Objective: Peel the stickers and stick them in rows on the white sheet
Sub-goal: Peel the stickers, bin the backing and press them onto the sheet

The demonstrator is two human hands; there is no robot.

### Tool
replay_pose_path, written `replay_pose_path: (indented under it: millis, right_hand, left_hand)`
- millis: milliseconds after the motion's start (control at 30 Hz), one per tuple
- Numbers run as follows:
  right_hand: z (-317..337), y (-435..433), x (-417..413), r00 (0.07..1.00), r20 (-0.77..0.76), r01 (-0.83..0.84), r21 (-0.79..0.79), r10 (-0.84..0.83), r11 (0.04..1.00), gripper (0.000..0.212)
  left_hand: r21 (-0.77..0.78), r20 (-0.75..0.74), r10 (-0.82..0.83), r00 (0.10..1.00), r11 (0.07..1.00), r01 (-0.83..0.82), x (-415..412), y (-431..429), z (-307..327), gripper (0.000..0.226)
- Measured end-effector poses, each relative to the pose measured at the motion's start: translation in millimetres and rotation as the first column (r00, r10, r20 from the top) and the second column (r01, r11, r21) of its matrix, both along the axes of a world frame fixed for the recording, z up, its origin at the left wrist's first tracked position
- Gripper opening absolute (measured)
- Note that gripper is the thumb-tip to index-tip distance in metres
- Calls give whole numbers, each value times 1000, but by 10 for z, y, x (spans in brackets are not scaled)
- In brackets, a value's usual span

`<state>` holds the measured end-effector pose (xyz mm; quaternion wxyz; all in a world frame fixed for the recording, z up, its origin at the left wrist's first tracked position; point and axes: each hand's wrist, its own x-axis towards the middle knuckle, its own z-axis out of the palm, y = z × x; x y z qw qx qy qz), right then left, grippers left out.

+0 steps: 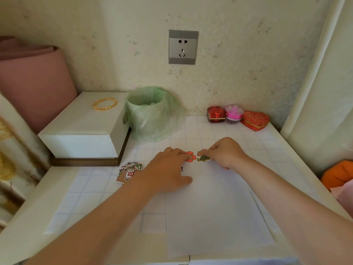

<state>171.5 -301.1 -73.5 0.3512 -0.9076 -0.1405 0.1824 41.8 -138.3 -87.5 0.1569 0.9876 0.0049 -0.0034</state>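
Note:
A white sheet (pixel 214 211) lies on the checked tabletop in front of me. At its far edge sits a red flower sticker (pixel 191 156), with the fingertips of my left hand (pixel 168 169) pressing on its left side. Just right of it is a green turtle sticker (pixel 204 157), which my right hand (pixel 223 153) pinches at its right edge, low over the sheet. A small dark mark shows on the sheet by my left hand's fingers. A pile of unpeeled stickers (pixel 129 172) lies left of the sheet, partly behind my left wrist.
A white box (pixel 82 129) with a gold chain (pixel 104 104) on top stands at the back left. Beside it is a bin lined with a green bag (pixel 150 113). Three small red and pink gift boxes (pixel 236 116) sit against the wall at the back right.

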Motion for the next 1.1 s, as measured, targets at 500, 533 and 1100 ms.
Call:
replay_pose_path:
  millis: [500,533,1100]
  right_hand:
    - [-78,44,34,990,140,23,-133,-4,991,25]
    - [-82,56,33,988,154,29,-156,-4,987,27]
    - [60,-132,-108,907,403,48,-391,124,919,27]
  left_hand:
    - [257,49,-9,999,966,-4,2,-127,-92,65]
    - [271,46,-4,999,963,-9,4,-145,-98,68]
    - [257,73,-76,994,965,55,154,-347,-102,54]
